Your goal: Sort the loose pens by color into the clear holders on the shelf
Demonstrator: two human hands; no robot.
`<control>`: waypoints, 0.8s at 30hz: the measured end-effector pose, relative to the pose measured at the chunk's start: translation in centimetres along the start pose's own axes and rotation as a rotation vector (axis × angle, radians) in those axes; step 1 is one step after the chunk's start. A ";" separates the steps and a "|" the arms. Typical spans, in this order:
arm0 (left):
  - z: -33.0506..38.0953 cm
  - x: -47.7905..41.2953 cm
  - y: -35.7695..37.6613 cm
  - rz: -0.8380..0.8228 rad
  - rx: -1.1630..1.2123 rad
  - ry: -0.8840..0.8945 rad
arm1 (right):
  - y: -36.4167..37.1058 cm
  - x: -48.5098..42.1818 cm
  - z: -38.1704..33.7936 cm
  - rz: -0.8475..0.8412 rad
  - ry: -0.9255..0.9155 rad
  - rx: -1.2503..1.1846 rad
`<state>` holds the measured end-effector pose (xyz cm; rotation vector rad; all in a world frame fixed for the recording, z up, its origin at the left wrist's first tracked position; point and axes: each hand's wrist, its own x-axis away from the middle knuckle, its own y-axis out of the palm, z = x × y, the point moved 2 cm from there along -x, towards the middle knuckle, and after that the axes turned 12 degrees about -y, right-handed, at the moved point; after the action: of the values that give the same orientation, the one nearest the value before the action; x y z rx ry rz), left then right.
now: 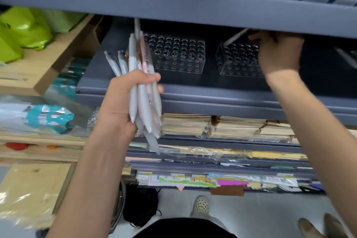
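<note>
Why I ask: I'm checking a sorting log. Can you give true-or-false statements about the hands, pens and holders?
The left hand grips a bundle of pens. True.
The right hand holds a single pen at the right clear holder. True.
The left clear holder is full of pens. False: its holes look empty.
The holders stand on the floor. False: they stand on a grey shelf.
The bundle is mostly green. False: mostly pale grey, some pink.
</note>
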<state>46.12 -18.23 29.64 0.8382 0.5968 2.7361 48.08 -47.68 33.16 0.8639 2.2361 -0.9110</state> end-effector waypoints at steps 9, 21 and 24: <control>-0.8 0.0 0.8 0.026 0.006 0.005 | 2.3 -2.1 0.3 -0.374 -0.054 0.151; -2.1 0.6 1.4 -0.001 -0.027 -0.008 | 2.6 -2.9 0.5 -0.488 0.122 -0.011; -2.3 0.7 1.3 -0.018 -0.026 -0.019 | 2.2 -2.7 0.2 -0.478 0.129 -0.027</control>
<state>44.09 -19.95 28.79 0.8479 0.5609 2.7105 51.42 -47.53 34.12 0.3836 2.6185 -1.0532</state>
